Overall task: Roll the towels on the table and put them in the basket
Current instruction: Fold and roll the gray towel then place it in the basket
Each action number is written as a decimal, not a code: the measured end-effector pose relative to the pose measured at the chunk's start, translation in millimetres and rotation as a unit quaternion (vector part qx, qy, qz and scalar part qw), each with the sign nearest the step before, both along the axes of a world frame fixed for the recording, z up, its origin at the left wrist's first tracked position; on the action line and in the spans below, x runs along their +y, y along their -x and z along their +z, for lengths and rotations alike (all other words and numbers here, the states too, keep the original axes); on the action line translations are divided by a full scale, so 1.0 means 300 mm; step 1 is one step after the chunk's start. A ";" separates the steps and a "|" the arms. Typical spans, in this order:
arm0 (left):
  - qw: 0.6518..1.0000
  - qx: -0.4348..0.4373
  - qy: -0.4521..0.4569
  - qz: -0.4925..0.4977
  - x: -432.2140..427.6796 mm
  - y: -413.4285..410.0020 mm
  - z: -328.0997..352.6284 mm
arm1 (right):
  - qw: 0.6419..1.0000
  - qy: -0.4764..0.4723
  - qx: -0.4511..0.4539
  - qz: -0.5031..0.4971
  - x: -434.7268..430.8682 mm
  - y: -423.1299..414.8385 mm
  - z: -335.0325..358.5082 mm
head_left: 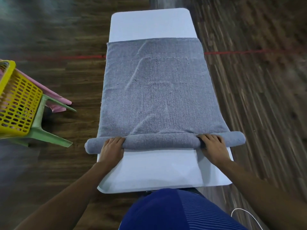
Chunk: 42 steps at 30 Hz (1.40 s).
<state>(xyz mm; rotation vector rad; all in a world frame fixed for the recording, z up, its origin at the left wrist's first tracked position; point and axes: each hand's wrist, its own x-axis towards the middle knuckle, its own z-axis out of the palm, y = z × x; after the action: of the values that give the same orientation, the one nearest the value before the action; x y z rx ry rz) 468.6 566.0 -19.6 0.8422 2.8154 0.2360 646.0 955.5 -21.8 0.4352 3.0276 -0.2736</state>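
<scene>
head view: a grey towel (pixel 154 90) lies flat on a long white table (pixel 149 24). it covers the middle of the table, and its two long sides hang a little over the edges. the end of the towel close to the person is rolled up into a fat roll (pixel 159 141) that goes right across the table and sticks out past both sides.

the left hand (pixel 113 148) is on the roll near its left end. the right hand (pixel 212 146) is on the roll near its right end. on both hands the fingers bend over the top of the roll and hold it, close together. the thumbs are hard to see.

a yellow basket (pixel 16 100) with lots of little holes stands off to the left, well apart from the table. it sits on a green stool (pixel 44 130), with something pink (pixel 56 103) poking out under it. pink and dark bits show through the holes, but i cannot tell what is inside.

a thin white cord (pixel 239 211) lies on the brown wood floor (pixel 265 97) by the person.
</scene>
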 end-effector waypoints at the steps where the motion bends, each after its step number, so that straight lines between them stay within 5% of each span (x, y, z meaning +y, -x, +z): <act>1: 1.000 -0.002 0.000 0.000 0.006 0.006 0.009 | 1.000 0.004 -0.008 -0.006 0.003 0.013 0.011; 8: 0.990 -0.124 0.038 0.059 0.019 0.049 0.059 | 0.980 0.093 -0.171 -0.035 0.048 0.101 0.067; 14: 0.994 0.069 -0.078 0.028 -0.007 0.018 0.007 | 0.998 0.008 0.038 -0.042 0.024 0.079 0.035; 17: 0.992 0.090 -0.068 -0.061 0.003 -0.026 -0.009 | 0.999 0.027 0.023 0.006 -0.009 0.058 0.032; 21: 0.999 0.016 0.024 -0.035 -0.002 -0.038 -0.034 | 0.999 0.010 -0.043 0.007 -0.026 0.036 0.014; 26: 1.000 -0.014 0.009 0.001 0.046 0.008 0.016 | 0.997 0.005 -0.067 -0.030 -0.015 0.090 0.047; 30: 0.989 -0.138 0.032 0.044 0.061 0.053 0.063 | 0.982 0.028 -0.185 -0.037 0.011 0.136 0.091; 32: 0.980 -0.183 0.025 0.072 0.060 0.075 0.065 | 0.984 0.023 -0.166 -0.056 0.023 0.128 0.079; 37: 0.999 0.003 -0.030 0.035 0.030 0.076 0.028 | 0.998 -0.007 0.040 -0.047 -0.004 0.083 0.037; 42: 0.999 -0.029 -0.006 -0.014 0.025 0.021 0.012 | 0.998 -0.005 -0.067 -0.009 -0.027 0.043 -0.002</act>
<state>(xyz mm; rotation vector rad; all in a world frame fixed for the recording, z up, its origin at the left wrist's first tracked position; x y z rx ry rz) 462.4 573.6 -15.9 0.8630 2.7492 0.2704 633.1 947.3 -22.5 0.4618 2.8971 -0.2224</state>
